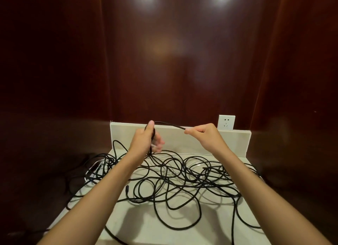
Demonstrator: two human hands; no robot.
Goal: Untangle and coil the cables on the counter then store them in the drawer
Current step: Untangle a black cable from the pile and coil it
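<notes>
Left edge: some black cable spilled off the counter point(128, 232) into the dark. Our left hand point(146, 140) gripped a few gathered loops, thumb up; slack dropped straight into the tangle point(173, 179) right below. A short span ran roughly level, left to right, to our right hand point(203, 133), which pinched it. Both hands sat above the pile's far side, near the backsplash point(237, 140). Left hand was nearer the feed. Drawer not visible.
</notes>
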